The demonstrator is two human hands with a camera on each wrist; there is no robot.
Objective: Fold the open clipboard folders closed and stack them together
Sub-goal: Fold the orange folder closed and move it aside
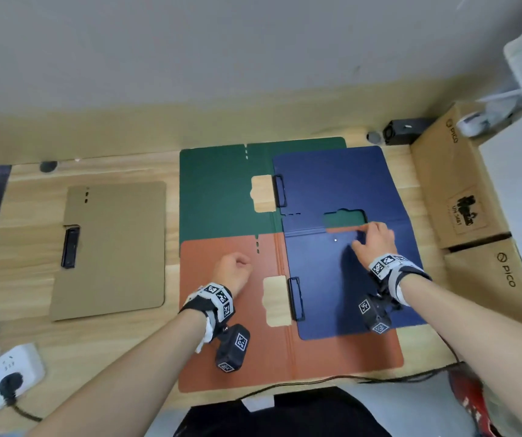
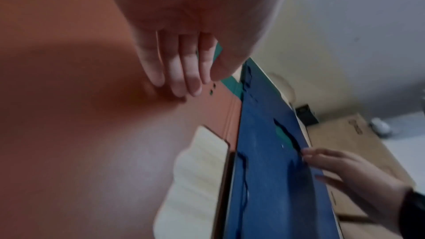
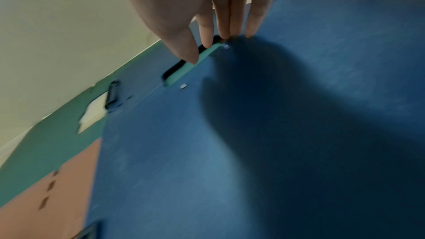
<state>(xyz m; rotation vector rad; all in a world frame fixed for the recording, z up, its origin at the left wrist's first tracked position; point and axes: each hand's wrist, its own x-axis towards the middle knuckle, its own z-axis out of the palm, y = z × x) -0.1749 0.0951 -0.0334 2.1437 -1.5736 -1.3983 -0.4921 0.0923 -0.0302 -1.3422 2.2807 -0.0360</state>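
The right hand [image 1: 375, 244] presses spread fingers at the blue folder [image 1: 341, 184]'s cutout, at three o'clock. The left hand [image 1: 233, 272], loosely curled and holding nothing, rests fingertips on the orange folder [image 1: 221, 348] at six o'clock.

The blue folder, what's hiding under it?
Under the blue folder lie the right halves of the green folder and the orange folder; green shows through its cutout. How far they reach underneath is covered.

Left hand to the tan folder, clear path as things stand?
Probably yes. The left hand rests on the orange folder holding nothing, and only bare table lies between it and the tan folder.
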